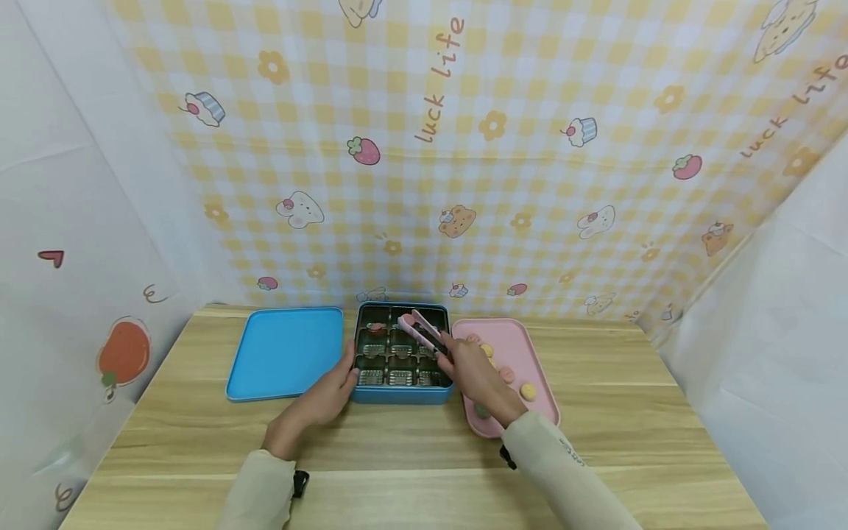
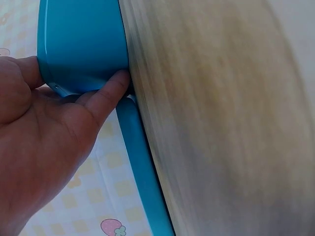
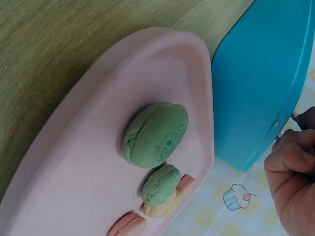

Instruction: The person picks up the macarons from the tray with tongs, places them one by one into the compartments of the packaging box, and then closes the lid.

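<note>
A blue box (image 1: 402, 395) with a clear divided insert stands at the middle of the table. One pinkish-red macaron (image 1: 376, 328) lies in its back-left compartment. My right hand (image 1: 472, 366) holds pink tongs (image 1: 416, 334) over the back of the box, and a pink macaron (image 1: 408, 319) is between their tips. In the right wrist view only part of that hand (image 3: 295, 172) shows, and the tongs are mostly hidden. At the box's left side my left hand (image 1: 333, 389) grips the near corner, its thumb at the rim and fingers along the outer wall (image 2: 83, 46).
A pink tray (image 1: 523, 346) sits right of the box with several macarons: yellow (image 1: 528, 391), pink (image 1: 506, 374) and green (image 3: 156, 135). To the left lies a blue lid (image 1: 291, 350). A checked cloth (image 1: 397, 184) hangs behind the wooden table (image 1: 391, 456).
</note>
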Available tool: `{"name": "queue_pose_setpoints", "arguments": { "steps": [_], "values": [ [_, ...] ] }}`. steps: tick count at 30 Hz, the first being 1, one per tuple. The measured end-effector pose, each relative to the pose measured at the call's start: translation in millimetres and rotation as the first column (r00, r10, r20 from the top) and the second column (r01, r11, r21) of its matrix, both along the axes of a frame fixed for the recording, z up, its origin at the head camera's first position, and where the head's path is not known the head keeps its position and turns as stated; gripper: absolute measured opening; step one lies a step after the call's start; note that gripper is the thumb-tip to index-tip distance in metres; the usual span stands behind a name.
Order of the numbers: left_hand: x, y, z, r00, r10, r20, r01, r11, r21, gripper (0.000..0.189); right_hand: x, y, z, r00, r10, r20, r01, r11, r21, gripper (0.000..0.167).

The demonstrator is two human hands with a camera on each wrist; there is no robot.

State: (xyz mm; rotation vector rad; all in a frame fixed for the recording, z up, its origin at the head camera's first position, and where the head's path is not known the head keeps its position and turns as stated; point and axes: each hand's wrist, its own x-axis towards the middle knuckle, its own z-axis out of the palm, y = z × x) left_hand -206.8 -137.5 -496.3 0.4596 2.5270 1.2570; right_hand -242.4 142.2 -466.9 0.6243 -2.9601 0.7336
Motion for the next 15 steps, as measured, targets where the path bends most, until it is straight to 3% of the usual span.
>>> {"name": "queue_pose_setpoints", "arguments": {
  "steps": [11,15],
  "values": [
    [-0.8,1.1,-0.1,1.000,0.001,0.015,-0.001,1.000,-0.009,0.064,1.0,5,0.1,1.000,-0.003,0.003,0.003,1.000,-0.029,0.045],
    [-1.1,1.5,-0.1,1.000,0.007,0.014,-0.007,1.000,-0.015,0.064,-1.1,12,0.6,0.999,-0.020,-0.025,0.020,1.000,-0.019,0.034]
  ]
}}
